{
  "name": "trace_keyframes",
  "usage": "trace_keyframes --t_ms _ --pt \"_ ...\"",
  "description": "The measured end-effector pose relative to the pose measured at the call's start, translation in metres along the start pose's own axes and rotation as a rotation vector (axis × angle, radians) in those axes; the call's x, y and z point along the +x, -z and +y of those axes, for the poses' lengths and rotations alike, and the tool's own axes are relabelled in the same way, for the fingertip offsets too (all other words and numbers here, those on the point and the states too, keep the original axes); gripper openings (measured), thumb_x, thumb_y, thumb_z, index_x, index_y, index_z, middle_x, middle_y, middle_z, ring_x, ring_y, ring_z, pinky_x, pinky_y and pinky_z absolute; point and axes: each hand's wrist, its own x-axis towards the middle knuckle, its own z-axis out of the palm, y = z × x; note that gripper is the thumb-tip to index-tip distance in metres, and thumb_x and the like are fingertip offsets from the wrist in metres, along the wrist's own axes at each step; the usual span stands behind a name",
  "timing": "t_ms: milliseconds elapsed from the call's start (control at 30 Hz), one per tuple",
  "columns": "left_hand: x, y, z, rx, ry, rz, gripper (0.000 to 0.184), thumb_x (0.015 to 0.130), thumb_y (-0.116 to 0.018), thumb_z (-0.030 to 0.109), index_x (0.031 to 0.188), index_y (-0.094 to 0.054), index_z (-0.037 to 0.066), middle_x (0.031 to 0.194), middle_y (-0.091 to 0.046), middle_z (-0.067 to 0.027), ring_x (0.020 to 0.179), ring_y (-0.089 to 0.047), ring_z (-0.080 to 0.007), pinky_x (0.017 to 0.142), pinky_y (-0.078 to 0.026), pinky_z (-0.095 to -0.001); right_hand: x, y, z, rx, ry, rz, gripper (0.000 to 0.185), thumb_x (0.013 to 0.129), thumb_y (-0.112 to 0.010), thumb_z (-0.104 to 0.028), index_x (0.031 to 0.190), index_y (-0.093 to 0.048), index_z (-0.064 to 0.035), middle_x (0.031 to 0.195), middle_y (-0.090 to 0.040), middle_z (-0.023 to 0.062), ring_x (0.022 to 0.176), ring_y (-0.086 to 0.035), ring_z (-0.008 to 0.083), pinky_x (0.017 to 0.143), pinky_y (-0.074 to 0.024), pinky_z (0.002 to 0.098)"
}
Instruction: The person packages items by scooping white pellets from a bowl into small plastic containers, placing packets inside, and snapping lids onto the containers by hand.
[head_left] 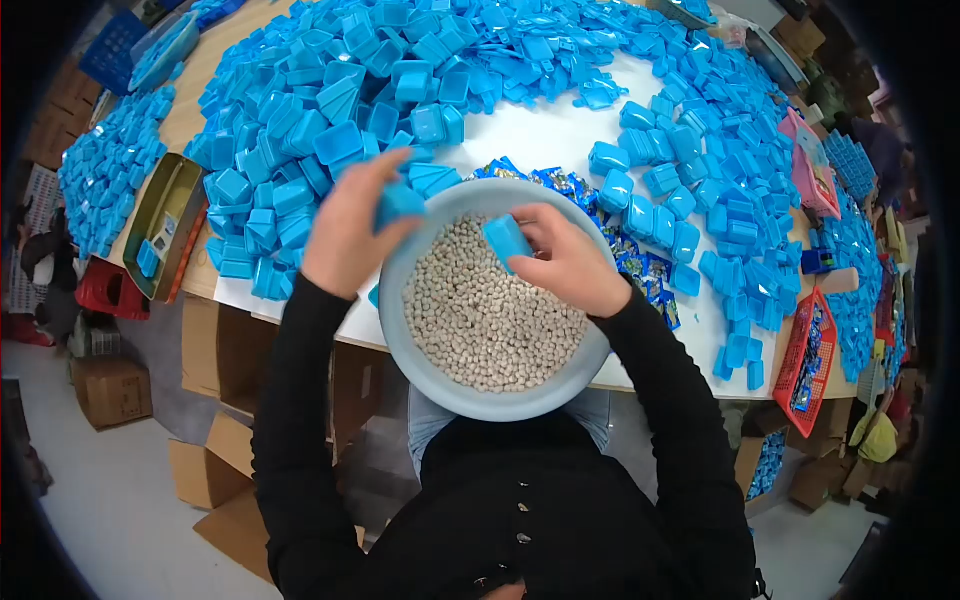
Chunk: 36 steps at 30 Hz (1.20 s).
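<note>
A grey-blue basin (400,345) full of small pale beige pellets (490,330) sits in front of me at the table's near edge. Over its right side, my right hand (570,262) grips a small blue plastic box (506,241) between thumb and fingers. My left hand (352,225), slightly blurred, is at the basin's left rim with another blue plastic box (400,204) between its thumb and fingers. Behind the left hand rises a heap of open blue boxes (340,140). Shiny blue printed packets (650,285) lie partly hidden behind the basin and my right arm.
Closed-looking blue boxes (655,220) spread over the white sheet (520,130) to the right. An olive tin (160,230) stands at the left edge. A red basket (803,365) with packets is at the right edge. Cardboard cartons (110,390) stand below on the floor.
</note>
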Motion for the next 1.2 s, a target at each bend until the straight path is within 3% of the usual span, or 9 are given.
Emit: trace_keyframes --t_ms 33,167,333,433,500,567,833,1000,1200 --pt "0.001 0.005 -0.015 0.052 -0.020 0.057 0.061 0.074 -0.074 0.011 0.130 -0.051 0.009 0.117 -0.059 -0.0123 0.106 -0.056 -0.0277 0.091 -0.045 -0.0355 -0.003 0.000 0.008 -0.004 -0.008 0.000 0.050 0.084 -0.061 -0.003 0.131 -0.044 -0.0011 0.120 -0.053 0.0146 0.098 -0.056 0.0209 0.083 -0.0464 0.0277" --pt "-0.009 -0.007 -0.028 0.306 -0.013 0.371 0.055 0.076 -0.073 0.014 0.127 -0.053 0.009 0.129 -0.052 -0.0170 0.118 -0.049 -0.0333 0.101 -0.038 -0.0418 -0.014 0.000 0.037 -1.101 0.383 0.169 0.051 0.078 -0.065 -0.007 0.125 -0.047 -0.0019 0.113 -0.053 0.0112 0.095 -0.054 0.0252 0.086 -0.0448 0.0322" --pt "-0.062 -0.032 0.028 0.012 0.089 0.362 0.045 0.079 -0.069 0.012 0.122 -0.056 0.008 0.133 -0.049 -0.0186 0.122 -0.046 -0.0363 0.105 -0.034 -0.0448 -0.017 -0.008 0.024 -1.352 0.246 0.136 0.051 0.074 -0.067 -0.011 0.122 -0.051 -0.0049 0.107 -0.053 0.0094 0.095 -0.052 0.0286 0.090 -0.0426 0.0351" --pt "-0.093 -0.045 0.067 -0.073 0.119 0.293 0.038 0.078 -0.067 0.010 0.115 -0.059 0.007 0.131 -0.051 -0.0142 0.118 -0.049 -0.0334 0.104 -0.035 -0.0450 -0.018 -0.011 0.029 -1.403 0.259 0.139 0.048 0.074 -0.067 -0.011 0.120 -0.052 -0.0063 0.106 -0.054 0.0090 0.095 -0.053 0.0281 0.087 -0.0432 0.0351" --pt "-0.104 -0.043 0.079 -0.050 0.138 -0.144 0.033 0.075 -0.069 0.012 0.108 -0.061 0.010 0.127 -0.054 -0.0092 0.113 -0.052 -0.0281 0.102 -0.036 -0.0446 -0.017 -0.013 0.030 -1.456 0.285 0.144 0.046 0.075 -0.067 -0.012 0.119 -0.054 -0.0078 0.104 -0.055 0.0086 0.094 -0.053 0.0275 0.085 -0.0438 0.0352" --pt "-0.111 -0.039 0.090 0.224 -0.007 -0.309 0.039 0.070 -0.074 0.019 0.106 -0.061 0.013 0.125 -0.055 -0.0062 0.110 -0.054 -0.0239 0.097 -0.038 -0.0431 -0.021 -0.009 0.032 -1.369 0.334 0.156 0.043 0.075 -0.067 -0.012 0.117 -0.055 -0.0078 0.102 -0.055 0.0087 0.092 -0.053 0.0276 0.084 -0.0438 0.0355" --pt "-0.052 -0.082 0.074 0.378 -0.001 -0.589 0.060 0.063 -0.079 0.028 0.116 -0.056 0.013 0.133 -0.049 -0.0116 0.114 -0.052 -0.0289 0.093 -0.043 -0.0405 -0.036 0.014 0.011 -0.954 0.604 0.379 0.029 0.076 -0.066 -0.012 0.104 -0.061 -0.0046 0.091 -0.059 0.0114 0.085 -0.056 0.0290 0.078 -0.0448 0.0374" --pt "-0.043 -0.061 0.057 0.291 -0.095 -0.094 0.042 0.070 -0.075 0.015 0.109 -0.060 0.009 0.128 -0.052 -0.0128 0.107 -0.056 -0.0302 0.086 -0.047 -0.0379 -0.033 -0.003 0.026 -1.003 0.322 0.276 0.027 0.076 -0.068 -0.013 0.100 -0.064 -0.0030 0.099 -0.061 0.0133 0.087 -0.057 0.0291 0.078 -0.0456 0.0352" --pt "-0.080 -0.060 0.067 0.006 0.090 0.105 0.036 0.074 -0.071 0.010 0.108 -0.062 0.008 0.120 -0.058 -0.0100 0.103 -0.058 -0.0278 0.087 -0.046 -0.0356 -0.036 -0.025 0.031 -0.994 0.280 0.185 0.027 0.077 -0.069 -0.014 0.101 -0.065 -0.0011 0.094 -0.063 0.0132 0.078 -0.058 0.0258 0.070 -0.0469 0.0324"
